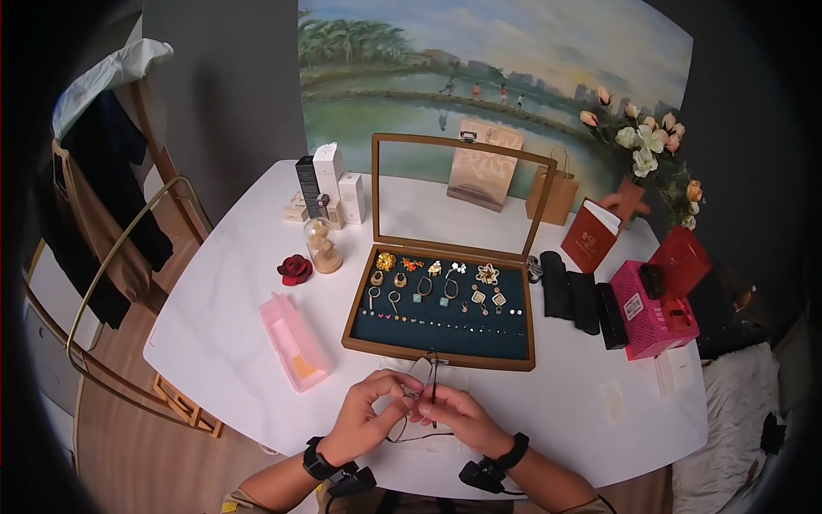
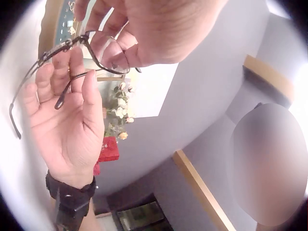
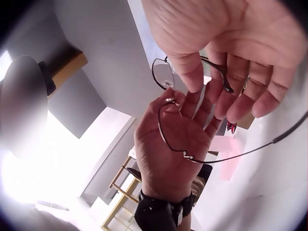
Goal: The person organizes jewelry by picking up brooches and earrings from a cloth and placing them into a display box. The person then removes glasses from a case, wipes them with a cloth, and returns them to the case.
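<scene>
Thin dark-rimmed eyeglasses (image 3: 160, 130) are between both hands, close above the table's near edge. With thumb and fingertips, my left hand (image 1: 366, 417) pinches them near the bridge and one lens. My right hand (image 1: 471, 423) is against the other side; in the left wrist view its palm (image 2: 67, 132) faces up with fingers mostly straight, fingertips at the rim. One temple crosses in front of that palm, and the other extends outward. Just beyond the hands lies a wooden jewelry case (image 1: 445, 360), lid raised, holding rows of earrings and brooches on dark green lining.
A pink open box (image 1: 294, 343) lies left of the case, near a red fabric rose (image 1: 294, 270). White and black boxes (image 1: 328, 176) stand behind. To the right are black rolled pouches (image 1: 569, 295), a red booklet (image 1: 592, 236), a pink box (image 1: 659, 321) and a flower vase (image 1: 629, 197).
</scene>
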`<state>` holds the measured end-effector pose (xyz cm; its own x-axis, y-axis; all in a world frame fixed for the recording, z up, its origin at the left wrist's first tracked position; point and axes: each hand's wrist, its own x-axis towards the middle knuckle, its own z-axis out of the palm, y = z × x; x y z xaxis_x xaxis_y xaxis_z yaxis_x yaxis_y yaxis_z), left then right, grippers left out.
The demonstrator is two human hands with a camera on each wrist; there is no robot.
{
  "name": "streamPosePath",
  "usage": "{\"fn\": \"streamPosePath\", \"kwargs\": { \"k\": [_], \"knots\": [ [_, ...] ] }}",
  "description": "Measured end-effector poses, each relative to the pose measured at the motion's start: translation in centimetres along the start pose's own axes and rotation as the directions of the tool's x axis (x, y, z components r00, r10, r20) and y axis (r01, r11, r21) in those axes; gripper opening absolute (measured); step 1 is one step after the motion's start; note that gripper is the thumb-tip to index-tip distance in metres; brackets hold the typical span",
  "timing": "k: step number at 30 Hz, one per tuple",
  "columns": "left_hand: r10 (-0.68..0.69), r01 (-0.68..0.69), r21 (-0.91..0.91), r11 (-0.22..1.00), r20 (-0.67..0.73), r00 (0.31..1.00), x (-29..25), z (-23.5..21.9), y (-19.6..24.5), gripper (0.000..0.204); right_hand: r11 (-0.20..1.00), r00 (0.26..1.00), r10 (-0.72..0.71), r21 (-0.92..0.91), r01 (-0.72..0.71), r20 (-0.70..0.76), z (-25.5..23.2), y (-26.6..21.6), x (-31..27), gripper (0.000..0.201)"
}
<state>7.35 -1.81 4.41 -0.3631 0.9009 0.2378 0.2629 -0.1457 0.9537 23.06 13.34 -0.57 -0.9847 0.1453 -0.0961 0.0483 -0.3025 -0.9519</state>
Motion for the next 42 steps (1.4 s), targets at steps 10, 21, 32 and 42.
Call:
{"fn": "streamPosePath", "kwargs": {
  "k": [10, 21, 32, 42],
  "knots": [
    [-0.082, 0.082, -0.079, 0.994, -0.009, 0.997, 0.1, 1.2, -1.3, 0.007, 0.989, 0.999, -0.047, 0.138, 0.044, 0.019, 0.9, 2.5, -0.5, 0.032],
    [-0.021, 0.021, -0.018, 1.0, 0.008, 1.0, -0.1, 2.0, -1.3, 0.009, 0.998, 0.957, -0.067, -0.014, 0.065, -0.283, 3.3, 5.0, -1.0, 0.03],
    [0.198, -0.198, 0.365, 0.91, 0.038, 0.979, 0.6, -2.7, 0.8, 0.023, 0.988, 0.976, -0.019, -0.155, -0.015, -0.215, 2.1, 1.2, -2.0, 0.026],
    [0.115, -0.221, 0.772, 0.596, 0.191, 0.975, 3.1, -16.6, -0.3, 0.063, 0.991, 0.99, -0.016, -0.131, -0.002, -0.137, -0.4, 0.7, -2.5, 0.025]
  ]
}}
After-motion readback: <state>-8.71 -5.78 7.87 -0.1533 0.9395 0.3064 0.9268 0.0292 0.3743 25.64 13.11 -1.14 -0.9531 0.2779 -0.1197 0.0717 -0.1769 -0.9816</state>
